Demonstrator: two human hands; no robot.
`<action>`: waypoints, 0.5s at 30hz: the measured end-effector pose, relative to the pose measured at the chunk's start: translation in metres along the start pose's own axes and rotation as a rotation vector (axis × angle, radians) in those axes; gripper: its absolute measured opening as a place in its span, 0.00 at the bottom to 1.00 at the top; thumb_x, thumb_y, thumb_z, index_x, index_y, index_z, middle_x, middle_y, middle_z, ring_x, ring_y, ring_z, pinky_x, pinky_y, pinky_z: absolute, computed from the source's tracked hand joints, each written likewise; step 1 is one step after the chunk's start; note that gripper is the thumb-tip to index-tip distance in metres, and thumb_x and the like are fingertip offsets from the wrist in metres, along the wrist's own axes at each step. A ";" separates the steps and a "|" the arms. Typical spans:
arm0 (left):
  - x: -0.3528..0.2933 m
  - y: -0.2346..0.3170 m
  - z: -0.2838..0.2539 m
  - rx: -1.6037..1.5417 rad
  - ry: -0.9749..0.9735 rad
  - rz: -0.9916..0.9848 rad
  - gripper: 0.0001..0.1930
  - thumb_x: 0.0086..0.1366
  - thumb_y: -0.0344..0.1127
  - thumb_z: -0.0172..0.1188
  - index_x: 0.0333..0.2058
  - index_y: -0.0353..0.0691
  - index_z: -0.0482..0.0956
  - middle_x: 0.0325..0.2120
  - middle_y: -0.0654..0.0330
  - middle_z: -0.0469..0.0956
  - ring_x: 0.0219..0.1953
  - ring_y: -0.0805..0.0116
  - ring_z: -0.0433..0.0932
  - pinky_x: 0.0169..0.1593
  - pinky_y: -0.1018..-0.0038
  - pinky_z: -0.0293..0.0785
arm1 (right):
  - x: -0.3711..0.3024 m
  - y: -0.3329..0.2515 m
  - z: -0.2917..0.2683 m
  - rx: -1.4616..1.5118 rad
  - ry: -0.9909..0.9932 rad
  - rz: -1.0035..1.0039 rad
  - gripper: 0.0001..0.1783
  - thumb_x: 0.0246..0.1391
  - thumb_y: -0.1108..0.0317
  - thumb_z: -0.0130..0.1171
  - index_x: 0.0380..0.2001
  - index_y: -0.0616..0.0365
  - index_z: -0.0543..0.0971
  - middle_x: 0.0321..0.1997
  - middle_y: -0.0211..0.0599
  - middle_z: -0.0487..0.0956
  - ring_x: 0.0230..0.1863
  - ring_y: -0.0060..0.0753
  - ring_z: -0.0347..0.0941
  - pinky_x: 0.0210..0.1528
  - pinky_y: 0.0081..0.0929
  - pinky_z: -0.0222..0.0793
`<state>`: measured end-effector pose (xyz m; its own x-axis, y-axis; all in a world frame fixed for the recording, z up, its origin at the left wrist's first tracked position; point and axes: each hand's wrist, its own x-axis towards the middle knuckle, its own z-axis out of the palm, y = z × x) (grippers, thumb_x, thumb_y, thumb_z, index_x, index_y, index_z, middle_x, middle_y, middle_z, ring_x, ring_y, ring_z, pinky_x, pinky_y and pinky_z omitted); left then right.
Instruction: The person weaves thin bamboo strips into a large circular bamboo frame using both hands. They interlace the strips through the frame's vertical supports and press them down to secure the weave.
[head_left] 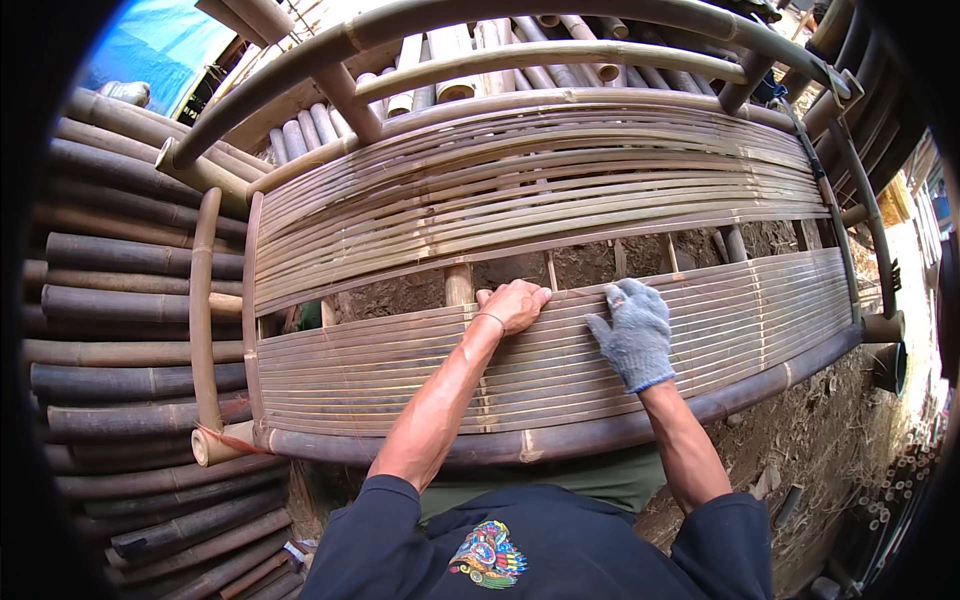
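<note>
1. Bamboo seat frame (600, 437): set directly before the person; two rows of slats carried, front row (360, 362) and rear row (560, 215), with a gap between.
2. Crossbars (459, 286): exposed in the gap.
3. Left hand (512, 306), bare: fingers curled at the front row's far edge; whether a slat is gripped cannot be told.
4. Right hand (636, 328), grey-gloved: laid over the same edge, thumb spread.
5. Step in hand, as judged: the outermost slat (576, 294) is being aligned.
6. Next move, as judged: even pressure by both hands is called for, with the slat kept parallel to its neighbours.
</note>
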<state>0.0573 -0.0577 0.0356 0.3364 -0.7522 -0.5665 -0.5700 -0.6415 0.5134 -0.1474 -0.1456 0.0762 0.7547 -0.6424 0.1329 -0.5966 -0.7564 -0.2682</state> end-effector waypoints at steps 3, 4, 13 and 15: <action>-0.001 0.003 -0.004 0.074 -0.038 -0.010 0.24 0.72 0.57 0.39 0.45 0.53 0.84 0.46 0.54 0.82 0.54 0.46 0.77 0.59 0.45 0.57 | 0.019 -0.013 0.027 -0.123 -0.160 0.049 0.17 0.57 0.54 0.59 0.38 0.58 0.77 0.46 0.49 0.79 0.50 0.53 0.75 0.49 0.46 0.71; 0.001 0.000 -0.004 0.093 -0.049 -0.016 0.24 0.72 0.56 0.39 0.46 0.53 0.83 0.47 0.55 0.82 0.54 0.47 0.77 0.58 0.45 0.58 | 0.018 -0.016 0.027 -0.037 -0.194 0.105 0.16 0.59 0.55 0.57 0.36 0.60 0.77 0.42 0.50 0.80 0.48 0.52 0.76 0.47 0.47 0.72; 0.003 -0.009 -0.007 0.006 -0.093 -0.021 0.23 0.71 0.54 0.40 0.52 0.52 0.78 0.55 0.56 0.77 0.59 0.46 0.73 0.57 0.36 0.55 | 0.033 -0.008 -0.088 0.752 -0.402 -0.116 0.20 0.61 0.56 0.56 0.36 0.65 0.82 0.38 0.53 0.82 0.41 0.45 0.79 0.47 0.40 0.74; 0.000 -0.002 -0.010 0.035 -0.084 -0.020 0.22 0.72 0.52 0.40 0.50 0.53 0.81 0.53 0.54 0.79 0.56 0.45 0.75 0.54 0.33 0.58 | 0.051 -0.044 -0.114 1.341 0.003 -0.005 0.19 0.65 0.60 0.52 0.35 0.68 0.82 0.40 0.50 0.83 0.37 0.38 0.79 0.44 0.37 0.76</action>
<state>0.0656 -0.0583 0.0407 0.2852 -0.7230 -0.6292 -0.5898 -0.6498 0.4794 -0.1134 -0.1591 0.2036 0.7546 -0.6414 0.1383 0.1338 -0.0559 -0.9894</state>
